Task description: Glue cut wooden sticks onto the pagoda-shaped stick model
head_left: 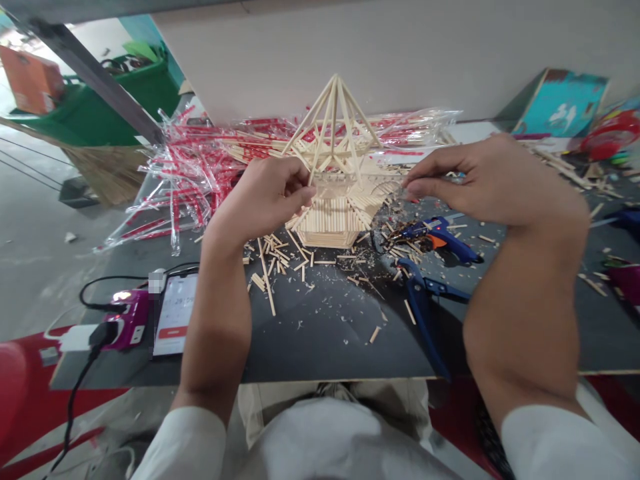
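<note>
A model built of thin wooden sticks [327, 223] stands on the dark table, with a ribbed lower body and an open pyramid frame [334, 127] of sticks rising to a point. My left hand [273, 193] is closed in a pinch at the model's left side, by the lower end of a slanted stick. To the right of the model and apart from it, my right hand [475, 177] is raised, thumb and fingers pressed together. Whatever they may hold is too small to make out. Below that hand lie a blue glue gun [453, 243] with an orange trigger and a blue-handled cutter [423, 307].
Cut stick pieces [277, 257] litter the table [320, 340]. Clear and red plastic wrappers [185, 177] pile up behind on the left. A phone [173, 313] and a purple power strip [127, 319] with cables sit front left. A turquoise board [563, 103] leans against the wall.
</note>
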The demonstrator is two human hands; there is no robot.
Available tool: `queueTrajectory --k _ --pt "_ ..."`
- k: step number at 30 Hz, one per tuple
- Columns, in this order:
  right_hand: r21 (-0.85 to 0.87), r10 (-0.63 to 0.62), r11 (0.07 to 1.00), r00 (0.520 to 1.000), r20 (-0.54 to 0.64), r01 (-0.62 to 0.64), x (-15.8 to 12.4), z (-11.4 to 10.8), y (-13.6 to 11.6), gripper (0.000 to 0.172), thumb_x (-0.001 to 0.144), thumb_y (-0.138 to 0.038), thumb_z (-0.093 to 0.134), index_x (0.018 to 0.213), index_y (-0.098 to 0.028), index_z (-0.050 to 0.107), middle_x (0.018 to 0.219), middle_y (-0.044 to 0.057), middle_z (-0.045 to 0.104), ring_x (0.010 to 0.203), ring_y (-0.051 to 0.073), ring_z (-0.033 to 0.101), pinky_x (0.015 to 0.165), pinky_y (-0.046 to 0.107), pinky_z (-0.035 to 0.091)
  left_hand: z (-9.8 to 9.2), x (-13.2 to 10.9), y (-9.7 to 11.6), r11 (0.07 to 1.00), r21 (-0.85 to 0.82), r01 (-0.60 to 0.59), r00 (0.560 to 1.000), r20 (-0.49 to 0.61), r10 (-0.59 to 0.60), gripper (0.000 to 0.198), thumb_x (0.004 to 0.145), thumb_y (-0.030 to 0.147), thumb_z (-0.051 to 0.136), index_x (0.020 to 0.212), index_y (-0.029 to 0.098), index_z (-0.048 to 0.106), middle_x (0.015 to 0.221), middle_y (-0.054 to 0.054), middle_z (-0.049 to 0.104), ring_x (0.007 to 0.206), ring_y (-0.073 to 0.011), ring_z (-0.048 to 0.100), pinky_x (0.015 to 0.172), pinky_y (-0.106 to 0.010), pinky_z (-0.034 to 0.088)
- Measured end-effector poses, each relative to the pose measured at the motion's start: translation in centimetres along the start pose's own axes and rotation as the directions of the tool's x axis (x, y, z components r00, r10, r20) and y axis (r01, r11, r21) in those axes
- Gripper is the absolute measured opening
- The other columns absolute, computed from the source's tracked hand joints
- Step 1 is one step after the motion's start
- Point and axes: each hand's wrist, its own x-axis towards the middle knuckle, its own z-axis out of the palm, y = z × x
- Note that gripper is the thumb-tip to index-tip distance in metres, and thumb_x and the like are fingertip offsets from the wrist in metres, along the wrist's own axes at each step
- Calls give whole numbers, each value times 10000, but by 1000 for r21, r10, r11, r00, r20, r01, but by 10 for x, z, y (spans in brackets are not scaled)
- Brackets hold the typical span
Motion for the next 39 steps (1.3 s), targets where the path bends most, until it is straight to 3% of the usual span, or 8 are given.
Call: queueTrajectory --k 8,22,30,39 --pt "2 31 1000 999 10 -31 0 -2 -3 249 910 -383 694 1023 -203 824 829 54 780 671 170 600 708 347 477 0 0 2 1000 -13 12 1000 2 -12 117 887 281 617 866 185 681 769 -17 739 738 -175 681 746 -321 510" --pt "-8 25 1000 1000 3 -25 0 -1 0 263 922 -444 671 1015 -239 807 916 69 807 773 218 663 735 359 486 0 0 3 1000 9 15 1000 -3 -15 130 882 308 617 858 190 666 747 -9 730 711 -169 673 731 -318 507" --pt "15 12 1000 1000 -1 -12 0 -1 -5 292 901 -407 664 1012 -182 814 886 77 802 755 204 659 733 354 490 -1 0 4 1000 -14 6 1000 -1 -6 109 889 288 626 850 190 656 745 -2 737 685 -162 676 720 -316 497" --pt "35 12 999 1000 17 -13 0 1 1 287 911 -420 666 1013 -196 814 884 64 805 773 199 677 731 345 494 0 -1 3 1000 11 9 1000 -5 -9 119 880 295 635 857 186 675 783 -26 730 766 -182 687 769 -324 508"
